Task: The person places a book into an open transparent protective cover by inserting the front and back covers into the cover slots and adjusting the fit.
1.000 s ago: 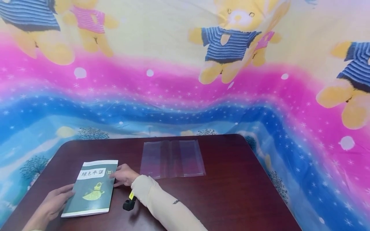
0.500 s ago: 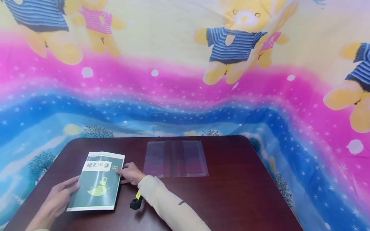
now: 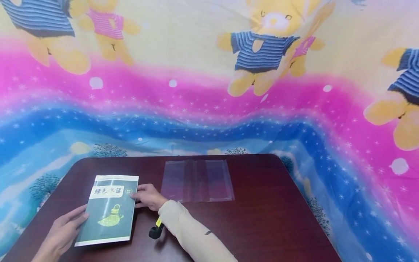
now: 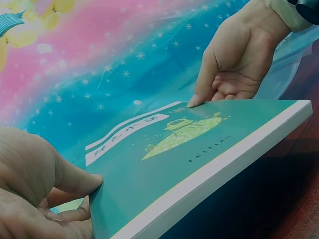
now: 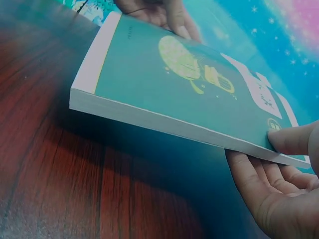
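A green paperback book (image 3: 109,213) with white bands and a yellow-green leaf picture is held slightly above the table, cover up. My left hand (image 3: 63,231) grips its left edge, thumb on the cover and fingers beneath. At the opposite edge, my right hand (image 3: 148,197) pinches the book near its upper corner. In the right wrist view, the right thumb (image 5: 294,139) presses on the cover while the fingers curl under the pages. The left wrist view shows the book's spine (image 4: 214,174) or thick lower side tilted, with a dark shadow below.
A clear plastic book cover (image 3: 196,181) lies spread flat at the back middle of the dark reddish-brown table (image 3: 262,225). Behind the table hangs a curtain (image 3: 196,98) printed with bears and snowflakes. A black wrist device (image 3: 156,232) hangs under the right wrist.
Both hands have raised the book off the table and tipped it a little, then lowered it slightly. The clear cover stays in place; the head view has shifted a little.
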The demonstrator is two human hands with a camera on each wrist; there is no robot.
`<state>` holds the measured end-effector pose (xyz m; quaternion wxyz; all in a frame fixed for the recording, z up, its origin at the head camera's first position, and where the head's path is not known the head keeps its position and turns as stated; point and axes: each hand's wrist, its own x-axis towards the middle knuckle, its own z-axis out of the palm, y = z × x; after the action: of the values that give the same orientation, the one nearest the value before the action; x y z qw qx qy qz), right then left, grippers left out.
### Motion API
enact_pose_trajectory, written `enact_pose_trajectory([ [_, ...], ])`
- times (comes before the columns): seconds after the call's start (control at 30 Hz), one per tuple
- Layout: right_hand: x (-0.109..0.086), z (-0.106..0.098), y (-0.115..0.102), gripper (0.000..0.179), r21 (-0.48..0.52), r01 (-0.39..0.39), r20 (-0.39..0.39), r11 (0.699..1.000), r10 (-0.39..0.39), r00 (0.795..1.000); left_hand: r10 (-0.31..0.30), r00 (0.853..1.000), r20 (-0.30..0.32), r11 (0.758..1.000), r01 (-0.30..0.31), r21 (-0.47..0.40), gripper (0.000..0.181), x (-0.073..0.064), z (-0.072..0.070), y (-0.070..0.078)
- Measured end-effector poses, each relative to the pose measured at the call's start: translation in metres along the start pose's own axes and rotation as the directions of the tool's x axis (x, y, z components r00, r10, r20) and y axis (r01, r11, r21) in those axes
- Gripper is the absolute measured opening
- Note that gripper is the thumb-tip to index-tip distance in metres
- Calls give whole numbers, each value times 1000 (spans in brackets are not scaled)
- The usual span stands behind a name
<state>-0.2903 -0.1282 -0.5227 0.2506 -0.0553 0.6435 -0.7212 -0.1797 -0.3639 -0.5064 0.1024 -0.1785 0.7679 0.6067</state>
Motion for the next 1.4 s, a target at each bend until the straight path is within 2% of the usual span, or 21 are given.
enact_pose_trajectory([
  [0.17,-2,0,-6,12,14,-8,36,1000,8,999,-12,1000,-9,1000,12,-18,71,-8,-2,-2],
  [0.4,-4,-11,-10,16,36,-7,85,999,4,996,-29,999,-24,996,27,-85,71,-13,4,0],
  [0.7,-4,-35,-18,17,15,11,120,1000,-12,993,8,999,-38,997,-11,-77,69,-7,23,8],
  [0.9,-2,-51,-20,19,14,25,109,1000,-27,994,70,996,-53,997,-72,-32,63,-4,37,16],
  [1.1,-2,-65,-20,22,11,25,105,1000,-26,994,91,994,-66,996,-91,8,59,0,50,21],
  [1.4,-6,-83,-20,30,-5,26,104,1000,-25,994,122,992,-22,992,-123,-13,58,3,64,24],
])
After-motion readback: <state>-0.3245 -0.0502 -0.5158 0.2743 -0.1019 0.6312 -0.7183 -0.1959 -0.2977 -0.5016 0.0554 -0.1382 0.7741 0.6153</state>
